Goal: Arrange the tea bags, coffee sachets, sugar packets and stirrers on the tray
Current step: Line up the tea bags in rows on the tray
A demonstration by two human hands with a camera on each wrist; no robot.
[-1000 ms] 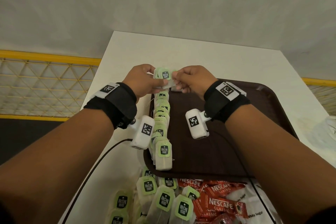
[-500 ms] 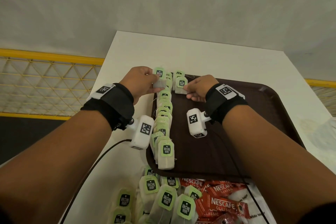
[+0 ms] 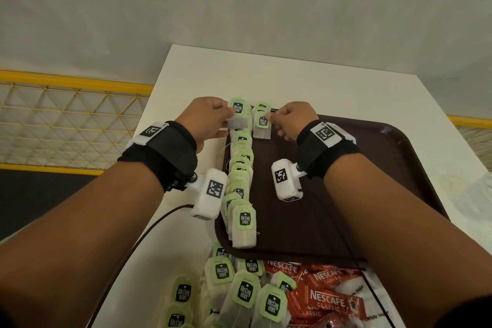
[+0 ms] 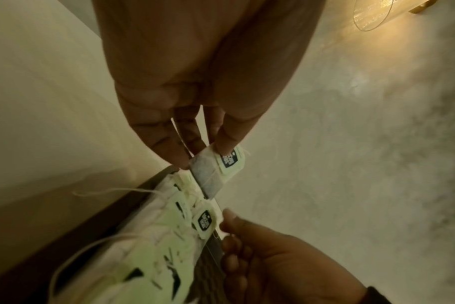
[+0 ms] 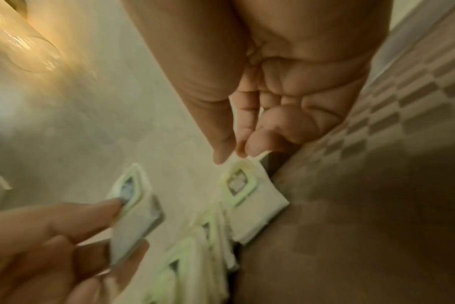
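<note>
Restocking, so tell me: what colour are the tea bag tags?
Light green tags with a dark logo; clearest in the head view.

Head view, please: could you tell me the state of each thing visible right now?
Left hand: pinches a green-tagged tea bag, lifted.
Right hand: pinches another tagged tea bag on the brown plastic tray.
Tea bag row: overlapping along the tray's left edge.
Red coffee sachets: piled off-tray.

tea bags (image 3: 244, 231): matt porous paper, green paper tags | tray (image 3: 394, 168): dark brown plastic, fine textured finish | coffee sachets (image 3: 327, 298): glossy red foil | table (image 3: 266, 77): smooth white matt | wrist straps (image 3: 170, 152): black cloth
</note>
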